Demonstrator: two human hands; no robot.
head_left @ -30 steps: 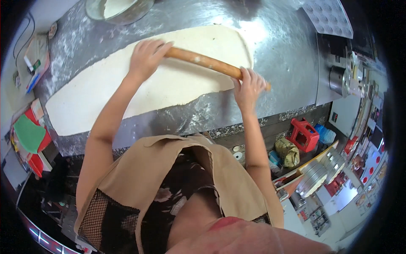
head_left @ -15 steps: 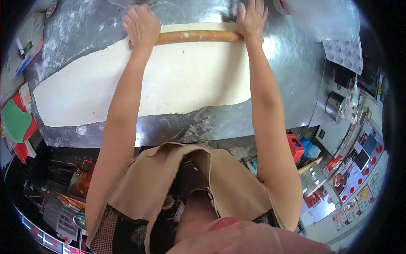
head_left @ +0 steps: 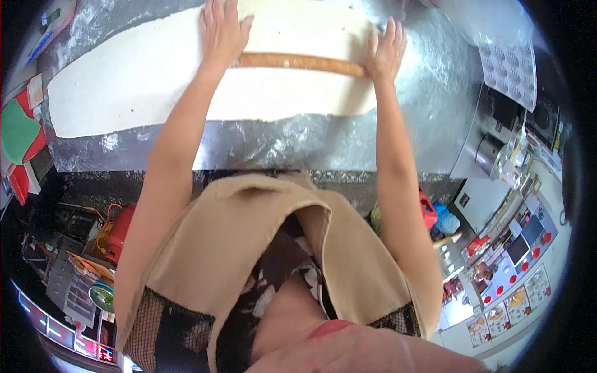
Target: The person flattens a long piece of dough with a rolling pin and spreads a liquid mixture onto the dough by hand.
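Note:
A long wooden rolling pin (head_left: 301, 62) lies across a wide sheet of pale dough (head_left: 155, 81) spread on a floured steel worktop (head_left: 261, 146). My left hand (head_left: 221, 31) presses flat on the pin's left end, fingers stretched over it. On the pin's right end rests my right hand (head_left: 387, 48), palm down with the fingers extended. Both arms are stretched out straight over the dough.
A white moulded tray (head_left: 507, 62) sits at the worktop's right end beside a grey machine (head_left: 491, 149). Red and green items (head_left: 18, 133) lie at the left edge. Below the counter stand a red box (head_left: 118, 230), a red container (head_left: 428, 208) and cluttered shelves.
The pin has rolled across the dough with both hands on it, and my arms have straightened. The view has swung so the worktop now sits level.

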